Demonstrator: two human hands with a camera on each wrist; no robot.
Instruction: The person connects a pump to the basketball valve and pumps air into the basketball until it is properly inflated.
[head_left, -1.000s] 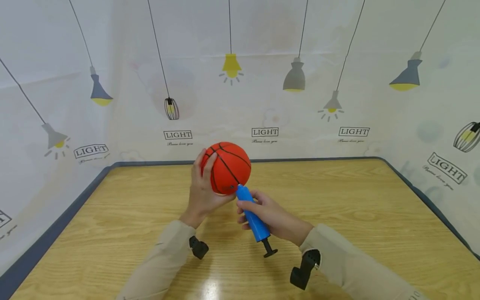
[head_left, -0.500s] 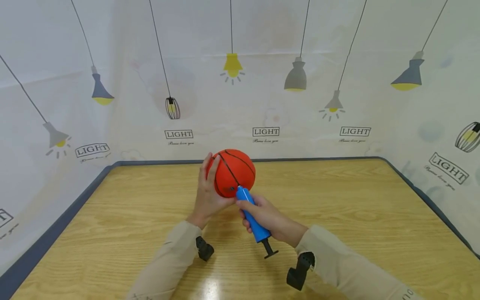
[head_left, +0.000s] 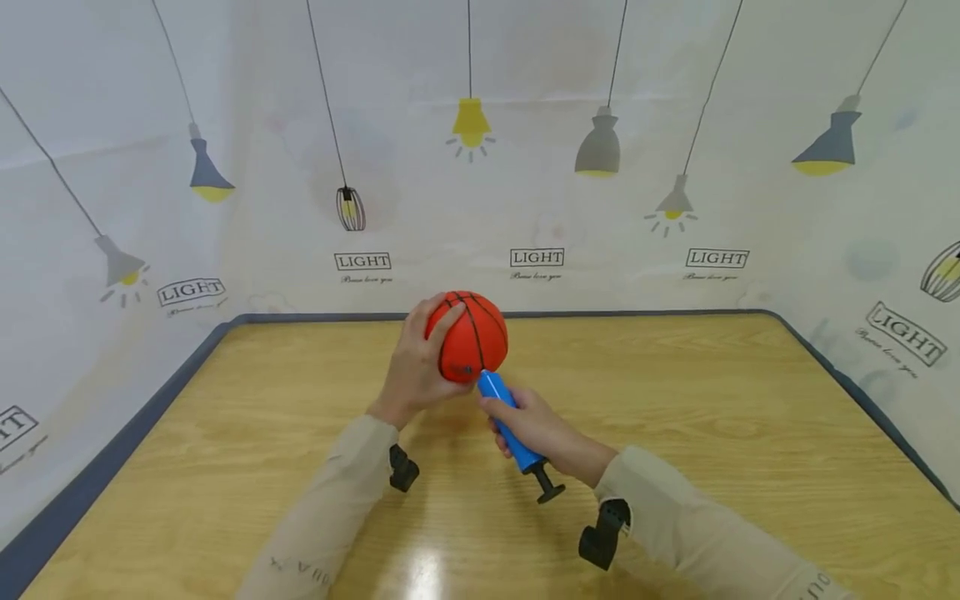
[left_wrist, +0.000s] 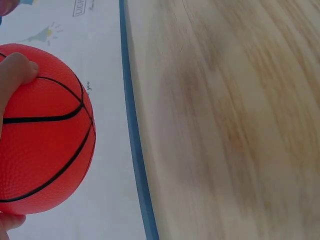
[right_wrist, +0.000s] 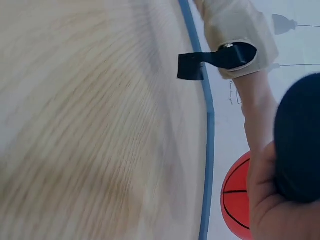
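Note:
My left hand (head_left: 414, 367) holds a small red basketball (head_left: 480, 329) with black seams, its fingers spread over the left side and the thumb underneath. A small dark valve spot shows low on the ball's near side. My right hand (head_left: 540, 427) grips a blue hand pump (head_left: 521, 446), tilted, its upper tip right at the ball's lower edge near that spot. The pump's black T-handle (head_left: 551, 492) sticks out below the hand, and looms dark and round in the right wrist view. In the left wrist view, fingertips (left_wrist: 25, 67) press on the ball (left_wrist: 45, 150).
Both hands are above a wooden table (head_left: 300, 483) with a dark blue edge strip (head_left: 360, 317). Behind and beside it hangs a white sheet (head_left: 420, 175) printed with lamps. Black camera mounts (head_left: 604, 533) sit on both wrists.
The ball has shifted right and turned slightly in my left hand, dipping and then rising a little. The pump has moved slightly right with my right hand, its tip staying beside the ball.

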